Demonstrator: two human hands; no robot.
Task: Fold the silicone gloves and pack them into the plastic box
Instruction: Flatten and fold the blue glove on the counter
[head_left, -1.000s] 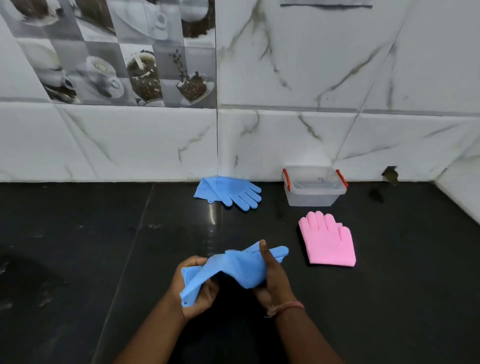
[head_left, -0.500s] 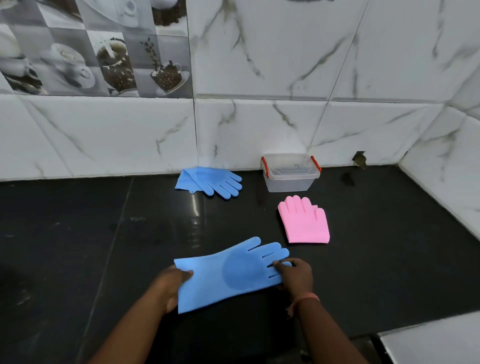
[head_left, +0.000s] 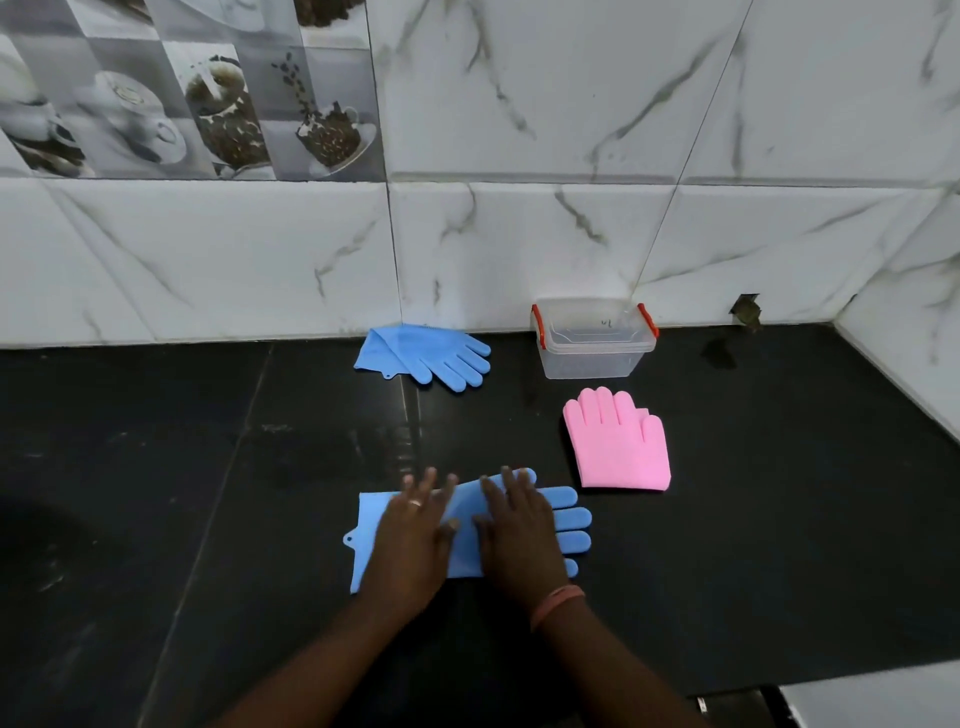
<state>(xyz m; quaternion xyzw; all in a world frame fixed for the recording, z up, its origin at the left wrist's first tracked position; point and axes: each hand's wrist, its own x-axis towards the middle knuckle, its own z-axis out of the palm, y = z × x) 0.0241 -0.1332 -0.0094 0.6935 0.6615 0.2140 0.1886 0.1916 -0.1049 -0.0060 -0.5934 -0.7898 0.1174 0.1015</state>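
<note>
Both hands, left hand (head_left: 410, 540) and right hand (head_left: 519, 535), press flat with straight fingers on the near blue glove (head_left: 465, 504), holding nothing. I judge the smoothing step; next comes folding. The plastic box (head_left: 592, 358) stands far right by the wall, with free counter (head_left: 208, 493) at left.

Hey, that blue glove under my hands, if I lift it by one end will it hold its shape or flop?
Probably flop: the blue glove lies thin and flat on the counter under the left hand and right hand. The far blue glove lies with its cuff creased over, suggesting soft material. It looks light, and may spring open once folded.
</note>
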